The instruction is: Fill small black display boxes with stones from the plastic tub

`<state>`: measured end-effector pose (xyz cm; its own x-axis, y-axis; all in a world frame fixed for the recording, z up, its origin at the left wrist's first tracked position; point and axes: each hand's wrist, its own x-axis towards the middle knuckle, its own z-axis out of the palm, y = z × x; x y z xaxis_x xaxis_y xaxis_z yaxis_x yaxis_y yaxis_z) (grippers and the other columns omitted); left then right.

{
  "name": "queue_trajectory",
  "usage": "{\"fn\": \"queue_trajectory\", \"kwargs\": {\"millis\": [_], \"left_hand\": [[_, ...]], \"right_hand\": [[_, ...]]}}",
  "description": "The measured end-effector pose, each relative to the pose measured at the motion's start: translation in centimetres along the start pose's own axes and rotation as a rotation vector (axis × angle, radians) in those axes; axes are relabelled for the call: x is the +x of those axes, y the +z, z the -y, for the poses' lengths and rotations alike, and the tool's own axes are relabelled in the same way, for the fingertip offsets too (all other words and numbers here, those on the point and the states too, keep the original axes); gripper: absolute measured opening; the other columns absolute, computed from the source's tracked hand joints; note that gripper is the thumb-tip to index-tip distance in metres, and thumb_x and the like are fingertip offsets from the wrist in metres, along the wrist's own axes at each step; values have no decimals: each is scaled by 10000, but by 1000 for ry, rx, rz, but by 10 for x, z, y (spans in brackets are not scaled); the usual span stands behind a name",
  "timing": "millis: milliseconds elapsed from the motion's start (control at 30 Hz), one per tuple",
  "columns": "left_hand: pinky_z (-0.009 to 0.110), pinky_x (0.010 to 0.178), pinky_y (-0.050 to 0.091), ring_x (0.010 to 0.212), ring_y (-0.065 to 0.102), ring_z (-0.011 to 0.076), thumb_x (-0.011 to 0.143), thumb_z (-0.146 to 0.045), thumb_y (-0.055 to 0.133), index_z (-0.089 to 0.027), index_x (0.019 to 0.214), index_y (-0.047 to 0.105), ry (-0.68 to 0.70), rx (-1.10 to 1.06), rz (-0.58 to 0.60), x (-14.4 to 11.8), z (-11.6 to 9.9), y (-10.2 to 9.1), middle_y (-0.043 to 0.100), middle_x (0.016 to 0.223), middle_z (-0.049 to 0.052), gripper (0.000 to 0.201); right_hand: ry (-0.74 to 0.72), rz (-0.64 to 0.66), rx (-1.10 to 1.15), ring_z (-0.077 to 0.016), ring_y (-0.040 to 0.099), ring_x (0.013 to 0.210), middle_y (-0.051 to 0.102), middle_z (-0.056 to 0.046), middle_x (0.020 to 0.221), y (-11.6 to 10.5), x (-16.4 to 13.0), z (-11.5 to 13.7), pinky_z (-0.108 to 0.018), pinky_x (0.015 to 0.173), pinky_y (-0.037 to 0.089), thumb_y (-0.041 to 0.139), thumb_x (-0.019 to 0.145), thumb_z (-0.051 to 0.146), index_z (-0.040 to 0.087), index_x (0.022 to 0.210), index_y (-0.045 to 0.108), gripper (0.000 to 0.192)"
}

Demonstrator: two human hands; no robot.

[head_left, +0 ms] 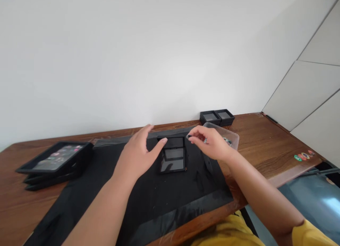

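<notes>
1. A wooden bench (265, 147) stands against a plain white wall, with a black mat (148, 196) spread across it.
2. The left hand (138, 154) reaches forward, palm down, fingers spread and released, thumb touching the open black case (172, 154) lying mid-mat.
3. The right hand (209, 141) hovers beside the case, wrist bent, fingertips pinching something too small to identify.
4. A clear plastic tub (225, 134) sits just behind that hand.

Left hand (138, 152) on black case (172, 155), right hand (211, 143) pinching beside it
</notes>
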<state>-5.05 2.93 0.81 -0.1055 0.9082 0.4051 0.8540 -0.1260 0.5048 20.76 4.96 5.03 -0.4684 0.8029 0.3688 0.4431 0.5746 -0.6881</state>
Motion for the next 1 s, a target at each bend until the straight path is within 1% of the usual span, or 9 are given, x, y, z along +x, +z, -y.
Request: {"fn": "queue_trajectory", "kwargs": {"millis": [67, 133, 167, 267, 367, 500, 600, 767, 1000], "left_hand": [[516, 1058, 518, 1319, 600, 372, 930, -594, 565, -233, 1388, 591, 70, -71, -135, -1, -11, -9, 653, 1423, 125, 584], [475, 1033, 534, 1205, 667, 322, 950, -473, 588, -237, 1256, 654, 236, -137, -249, -3, -19, -14, 727, 1273, 98, 392], [451, 1008, 545, 1137, 693, 296, 954, -418, 599, -241, 1192, 674, 327, -166, -277, -4, -22, -16, 753, 1190, 81, 306], [368, 883, 579, 921, 724, 222, 953, -307, 626, -244, 1093, 699, 541, -234, -233, -9, -29, -18, 770, 961, 36, 170], [312, 795, 591, 821, 720, 185, 943, -294, 667, -228, 1121, 713, 609, -265, -145, -13, -33, -15, 766, 892, 23, 195], [319, 846, 608, 892, 746, 200, 928, -327, 708, -231, 1108, 747, 614, -297, -111, -14, -34, -8, 802, 994, 42, 208], [327, 864, 614, 922, 751, 210, 929, -354, 703, -241, 1079, 771, 572, -353, -70, -14, -35, -3, 806, 1041, 50, 200], [282, 726, 606, 776, 713, 163, 918, -349, 691, -245, 1108, 779, 449, -496, 31, -15, -39, 1, 776, 948, 37, 234], [268, 682, 584, 749, 689, 152, 854, -308, 734, -240, 965, 782, 322, -647, 28, -17, -45, 1, 751, 873, 20, 139]], "right_hand": [[-6, 31, -10, -131, 586, 684, 723, -8, 827, 15, -2, 4, -248, 677, 417, 593, 985, 313, 198, 979, 666, 136], [-8, 16, -48, -131, 585, 666, 717, -10, 809, 27, -5, 6, -247, 662, 406, 591, 997, 318, 194, 990, 673, 149], [-7, 5, -57, -133, 590, 663, 715, -13, 801, 32, -6, 6, -247, 655, 404, 591, 1001, 325, 193, 998, 677, 158], [1, -38, -22, -133, 595, 642, 704, -12, 777, 40, -10, 4, -244, 635, 407, 580, 1007, 341, 193, 1019, 680, 178], [-7, -71, 59, -134, 602, 634, 700, -13, 768, 42, -13, 1, -245, 632, 423, 570, 1005, 353, 192, 1025, 672, 192], [-3, -69, 168, -134, 612, 640, 689, -8, 749, 44, -15, 1, -244, 633, 443, 551, 1001, 353, 191, 999, 655, 193], [6, -37, 264, -121, 591, 629, 660, 6, 734, 47, -16, 2, -233, 619, 441, 530, 1007, 350, 195, 939, 634, 199], [-10, 17, 362, -99, 536, 575, 607, 25, 688, 52, -17, 2, -227, 589, 418, 496, 1021, 346, 199, 827, 585, 259], [19, -44, 473, -88, 518, 553, 588, 32, 666, 61, -19, 3, -217, 570, 420, 493, 1030, 395, 204, 823, 569, 291]]}}
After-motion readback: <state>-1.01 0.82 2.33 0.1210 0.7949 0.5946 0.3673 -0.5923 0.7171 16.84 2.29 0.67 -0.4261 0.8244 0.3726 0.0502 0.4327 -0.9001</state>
